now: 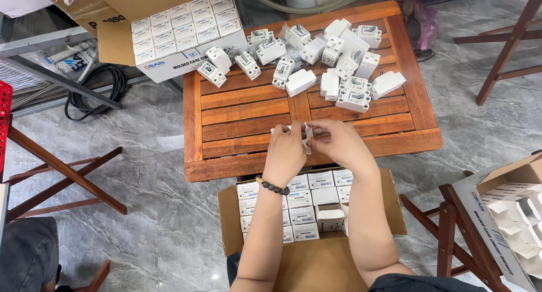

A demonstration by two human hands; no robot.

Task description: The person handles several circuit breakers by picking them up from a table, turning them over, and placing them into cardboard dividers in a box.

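Both hands meet over the near edge of the wooden table, the left hand and right hand pinching a small white box between fingertips, held up clear to work it, the loose white breakers piled beyond the fingers

I count two hands in my view, with one beaded bracelet on the left wrist. One slatted wooden table carries roughly twenty loose white breaker units; the heap overlaps, so I can't be exact. I see three open cardboard cartons: one at the table's far left corner, one under my arms, one at the right edge. One coil of black cable lies on the floor.
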